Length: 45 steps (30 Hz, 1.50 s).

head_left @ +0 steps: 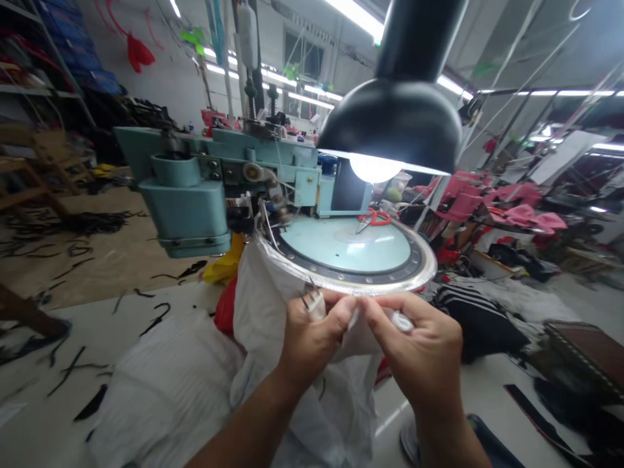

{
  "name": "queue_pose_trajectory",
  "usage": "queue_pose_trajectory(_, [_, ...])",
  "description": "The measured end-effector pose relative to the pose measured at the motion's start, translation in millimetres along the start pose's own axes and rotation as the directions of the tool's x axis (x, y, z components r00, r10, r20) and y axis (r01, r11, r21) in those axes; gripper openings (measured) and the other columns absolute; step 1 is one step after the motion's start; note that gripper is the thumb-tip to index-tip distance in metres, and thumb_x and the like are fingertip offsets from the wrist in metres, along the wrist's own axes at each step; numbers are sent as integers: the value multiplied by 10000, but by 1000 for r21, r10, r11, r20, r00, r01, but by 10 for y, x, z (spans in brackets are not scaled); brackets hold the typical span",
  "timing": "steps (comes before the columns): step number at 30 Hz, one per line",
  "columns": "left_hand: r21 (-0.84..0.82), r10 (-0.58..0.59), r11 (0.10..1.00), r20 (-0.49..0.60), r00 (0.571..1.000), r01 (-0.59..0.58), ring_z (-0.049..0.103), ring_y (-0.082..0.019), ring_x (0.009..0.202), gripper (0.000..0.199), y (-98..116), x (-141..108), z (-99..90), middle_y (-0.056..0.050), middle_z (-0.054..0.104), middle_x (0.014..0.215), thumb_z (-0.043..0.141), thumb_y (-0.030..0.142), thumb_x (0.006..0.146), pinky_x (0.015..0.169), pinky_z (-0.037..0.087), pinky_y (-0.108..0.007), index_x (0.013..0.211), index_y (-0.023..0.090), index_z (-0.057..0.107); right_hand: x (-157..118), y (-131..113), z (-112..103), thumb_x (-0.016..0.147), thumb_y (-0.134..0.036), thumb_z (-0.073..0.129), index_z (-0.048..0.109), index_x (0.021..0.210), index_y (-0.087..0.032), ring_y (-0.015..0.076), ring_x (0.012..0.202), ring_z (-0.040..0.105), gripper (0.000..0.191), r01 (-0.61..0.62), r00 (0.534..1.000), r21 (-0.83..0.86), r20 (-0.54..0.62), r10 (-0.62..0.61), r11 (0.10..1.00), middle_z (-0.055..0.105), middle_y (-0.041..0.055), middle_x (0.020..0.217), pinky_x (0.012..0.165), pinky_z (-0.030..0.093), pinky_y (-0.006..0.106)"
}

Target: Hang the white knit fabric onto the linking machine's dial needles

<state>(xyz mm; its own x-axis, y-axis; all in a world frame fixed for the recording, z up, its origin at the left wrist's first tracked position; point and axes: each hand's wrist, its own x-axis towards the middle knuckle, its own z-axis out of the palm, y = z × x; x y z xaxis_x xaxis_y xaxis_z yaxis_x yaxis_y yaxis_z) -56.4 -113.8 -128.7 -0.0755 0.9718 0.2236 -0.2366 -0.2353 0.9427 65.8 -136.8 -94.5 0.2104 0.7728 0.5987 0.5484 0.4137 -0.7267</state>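
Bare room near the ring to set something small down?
Free: pale green disc, in front of the red-handled scissors, inside the dark ring. Crowded: ring's front, where left grip and right grip pinch white fabric; disc's back, against the teal machine; left floor, strewn with dark scraps.

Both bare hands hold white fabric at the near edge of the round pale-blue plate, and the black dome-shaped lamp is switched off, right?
Not quite: the head view shows the black dome-shaped lamp switched on, its bulb glowing. The left hand and right hand do hold white fabric at the near edge of the round pale-blue plate.
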Motion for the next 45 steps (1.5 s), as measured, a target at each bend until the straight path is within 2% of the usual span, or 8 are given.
queue_pose_trajectory(4, [395,388,860,-93,917,-323,585,-114,498,187,-41,-9,-59,14,635,551,696,301,838,513,487,-207,705,169,693,-16,11,52,798,-371,742,708,641,-182,102,431,547,248,-5,999,-56,-34,3,998,620,-23,513,419,423,185])
queue_pose_trajectory(7, [692,779,406,81,622,-598,649,-134,684,39,34,67,-221,-23,695,748,741,210,805,660,521,-221,793,190,710,-23,3,47,794,-405,741,696,631,-179,98,422,513,282,-9,999,-114,-33,5,993,595,-24,503,420,399,198])
queue_pose_trajectory(12, [527,647,-11,652,395,-850,685,-124,749,150,449,323,-496,-12,758,942,676,166,850,684,508,-219,979,220,732,-21,-32,-2,804,-330,717,718,686,-189,109,469,544,184,-16,999,6,47,16,1000,615,-23,550,442,424,191])
queue_pose_trajectory(19, [433,548,96,729,411,-896,707,-122,820,137,624,470,-584,-6,767,956,646,154,849,723,513,-210,921,220,741,-36,-39,8,792,-347,711,701,654,-180,105,441,531,217,-18,996,26,85,16,999,598,-23,526,400,409,179])
queue_pose_trajectory(24, [395,594,-82,757,274,-915,673,-133,740,141,588,481,-602,-17,765,930,660,191,865,660,495,-239,983,201,737,-67,-56,33,791,-339,715,713,688,-180,103,476,541,189,-70,997,-19,9,70,997,608,-29,546,451,430,182])
queue_pose_trajectory(29, [394,527,9,779,339,-919,686,-118,772,142,651,495,-590,-28,752,917,607,194,901,692,517,-212,919,193,748,-103,-84,68,796,-353,712,716,692,-182,110,486,552,201,-42,999,-84,-1,42,996,615,-22,560,468,424,201])
queue_pose_trajectory(35, [348,451,-284,871,196,-893,651,-137,705,208,688,486,-586,-53,729,855,512,188,958,608,508,-235,974,161,718,-115,46,-26,785,-379,719,740,737,-188,129,515,576,198,-47,996,-152,-77,36,987,659,-5,602,515,457,225])
queue_pose_trajectory(45, [391,443,90,808,388,-916,685,-125,794,88,720,585,-612,-19,756,912,667,192,840,699,516,-206,870,197,749,-161,113,-142,816,-352,707,737,895,-208,165,648,642,167,68,974,-18,216,-63,998,721,18,764,600,512,257])
